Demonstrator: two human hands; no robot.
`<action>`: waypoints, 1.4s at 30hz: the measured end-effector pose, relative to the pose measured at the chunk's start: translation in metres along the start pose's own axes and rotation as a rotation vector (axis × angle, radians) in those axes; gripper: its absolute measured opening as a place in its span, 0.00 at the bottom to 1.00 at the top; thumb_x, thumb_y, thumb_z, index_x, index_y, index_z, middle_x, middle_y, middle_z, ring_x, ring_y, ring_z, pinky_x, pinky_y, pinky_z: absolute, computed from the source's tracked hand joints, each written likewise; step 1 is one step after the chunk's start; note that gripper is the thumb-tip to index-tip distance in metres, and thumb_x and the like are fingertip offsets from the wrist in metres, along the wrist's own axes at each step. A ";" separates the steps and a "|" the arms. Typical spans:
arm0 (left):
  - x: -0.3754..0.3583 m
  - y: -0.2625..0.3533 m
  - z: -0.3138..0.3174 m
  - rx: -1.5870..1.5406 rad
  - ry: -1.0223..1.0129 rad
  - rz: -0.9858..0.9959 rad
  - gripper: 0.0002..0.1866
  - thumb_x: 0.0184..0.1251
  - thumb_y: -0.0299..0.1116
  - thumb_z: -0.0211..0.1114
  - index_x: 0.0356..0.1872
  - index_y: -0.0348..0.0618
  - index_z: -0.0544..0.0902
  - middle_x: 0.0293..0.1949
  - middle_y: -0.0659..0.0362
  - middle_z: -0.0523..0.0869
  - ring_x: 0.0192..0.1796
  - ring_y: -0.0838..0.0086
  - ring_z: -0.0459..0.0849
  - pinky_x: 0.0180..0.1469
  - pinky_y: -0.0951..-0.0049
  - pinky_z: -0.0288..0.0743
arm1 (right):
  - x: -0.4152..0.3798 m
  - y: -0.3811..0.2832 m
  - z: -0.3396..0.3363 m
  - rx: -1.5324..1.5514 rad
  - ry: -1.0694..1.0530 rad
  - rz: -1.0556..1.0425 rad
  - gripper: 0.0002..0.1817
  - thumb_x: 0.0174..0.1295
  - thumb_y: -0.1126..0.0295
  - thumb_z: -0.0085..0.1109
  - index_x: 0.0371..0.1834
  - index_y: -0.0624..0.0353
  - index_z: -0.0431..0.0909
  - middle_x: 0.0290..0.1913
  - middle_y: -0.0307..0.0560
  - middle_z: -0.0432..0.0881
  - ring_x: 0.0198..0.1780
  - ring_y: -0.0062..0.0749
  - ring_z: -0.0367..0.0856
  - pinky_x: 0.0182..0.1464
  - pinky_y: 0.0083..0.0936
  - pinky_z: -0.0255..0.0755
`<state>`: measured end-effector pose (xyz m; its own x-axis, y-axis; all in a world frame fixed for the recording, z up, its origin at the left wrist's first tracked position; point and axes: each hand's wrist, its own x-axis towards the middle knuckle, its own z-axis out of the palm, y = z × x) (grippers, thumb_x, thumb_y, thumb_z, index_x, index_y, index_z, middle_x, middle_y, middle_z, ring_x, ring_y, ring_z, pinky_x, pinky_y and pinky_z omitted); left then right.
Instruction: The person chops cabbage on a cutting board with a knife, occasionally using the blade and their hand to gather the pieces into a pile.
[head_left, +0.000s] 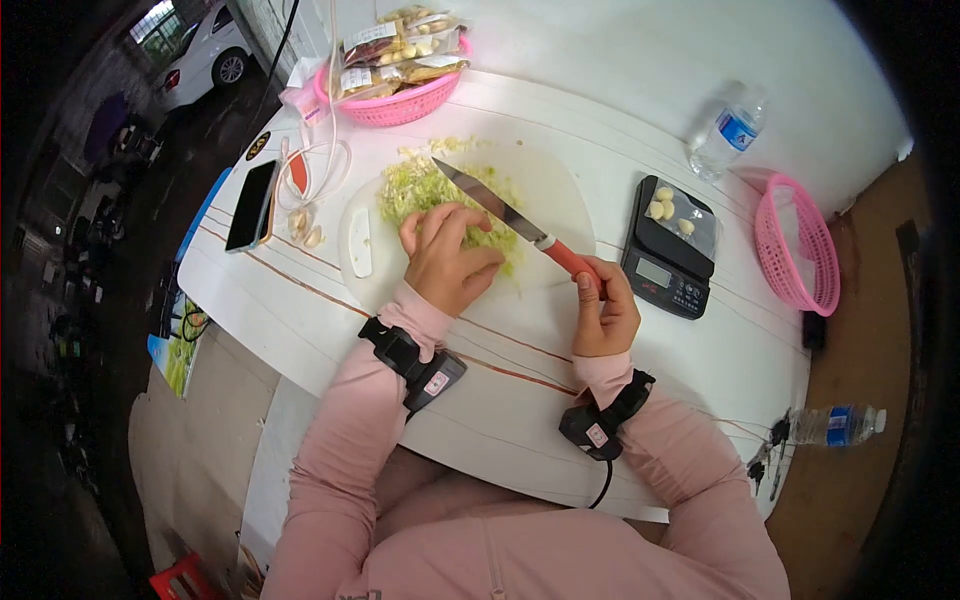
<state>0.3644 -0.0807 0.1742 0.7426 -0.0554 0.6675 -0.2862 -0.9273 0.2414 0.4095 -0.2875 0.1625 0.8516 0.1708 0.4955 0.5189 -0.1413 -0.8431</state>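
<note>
A: Right hand (604, 318) first. What is the grip doing?

B: It is closing round the orange handle of the knife (520, 225), thumb lying along the top. The blade is pointing up and left, its tip sitting over the chopped pile.

A: Left hand (446, 258)?

B: Fingers are curling down, pressing on the chopped garlic (425, 190). Something small may be pinned under the fingertips, but I cannot tell what. The blade is running just beside the knuckles.

A: Where is the garlic sitting?

B: It is lying on the white cutting board (550, 180), mid-table, spreading from the hand up toward the far edge.

A: Moving outward?

B: Black wrist bands are sitting on both pink sleeves. A black scale (668, 270) is standing just right of the board, peeled cloves (664, 205) resting in a clear bag on it. A few unpeeled cloves (305, 228) are lying left of the board, beside a phone (251, 205) and a white cable.

A: Far edges of the table (500, 400)?

B: A pink basket (400, 100) with packets is sitting at the far side, an empty pink basket (800, 250) at the right, a water bottle (728, 130) lying near it. A second bottle (838, 425) and keys are lying at the near right corner.
</note>
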 end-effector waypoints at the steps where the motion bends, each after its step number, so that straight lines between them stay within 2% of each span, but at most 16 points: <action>1: 0.000 0.001 0.000 -0.002 -0.001 0.007 0.12 0.41 0.30 0.76 0.31 0.56 0.88 0.49 0.64 0.79 0.61 0.62 0.73 0.62 0.56 0.52 | 0.000 0.000 0.000 -0.003 -0.008 0.012 0.09 0.69 0.69 0.56 0.45 0.61 0.80 0.35 0.47 0.80 0.39 0.36 0.77 0.50 0.27 0.64; 7: 0.003 0.003 -0.006 -0.072 0.122 -0.020 0.11 0.45 0.27 0.75 0.31 0.54 0.88 0.44 0.65 0.82 0.56 0.63 0.76 0.61 0.60 0.58 | 0.001 0.001 0.000 0.071 0.010 0.012 0.08 0.69 0.70 0.57 0.45 0.63 0.80 0.35 0.46 0.79 0.37 0.33 0.75 0.46 0.25 0.67; 13: 0.003 -0.010 -0.022 -0.026 0.305 -0.183 0.07 0.53 0.27 0.73 0.34 0.49 0.87 0.39 0.63 0.86 0.49 0.66 0.81 0.57 0.67 0.64 | 0.000 0.003 0.000 0.095 0.027 0.042 0.08 0.69 0.71 0.57 0.46 0.63 0.80 0.35 0.45 0.79 0.37 0.31 0.74 0.46 0.23 0.67; 22: -0.003 -0.014 -0.004 0.080 0.173 -0.162 0.07 0.53 0.30 0.74 0.34 0.53 0.88 0.36 0.67 0.85 0.49 0.71 0.80 0.57 0.65 0.57 | 0.000 0.002 0.000 0.104 0.007 0.043 0.08 0.69 0.71 0.57 0.45 0.64 0.80 0.34 0.45 0.78 0.36 0.31 0.73 0.45 0.23 0.66; 34: -0.002 -0.009 0.001 0.077 0.092 -0.177 0.11 0.49 0.37 0.77 0.35 0.50 0.89 0.36 0.66 0.84 0.48 0.71 0.78 0.57 0.64 0.56 | 0.000 0.001 0.001 0.099 0.002 0.054 0.08 0.69 0.72 0.57 0.45 0.65 0.80 0.34 0.46 0.79 0.36 0.31 0.74 0.45 0.23 0.66; 42: -0.002 -0.010 0.008 0.050 0.122 -0.168 0.09 0.51 0.34 0.75 0.34 0.50 0.87 0.37 0.65 0.84 0.48 0.69 0.80 0.58 0.64 0.56 | 0.000 0.003 0.001 0.112 -0.012 0.070 0.09 0.69 0.71 0.57 0.46 0.65 0.80 0.35 0.46 0.80 0.38 0.30 0.75 0.47 0.23 0.67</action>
<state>0.3702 -0.0743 0.1648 0.6978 0.1438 0.7017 -0.1318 -0.9372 0.3230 0.4105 -0.2870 0.1599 0.8843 0.1758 0.4325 0.4459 -0.0438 -0.8940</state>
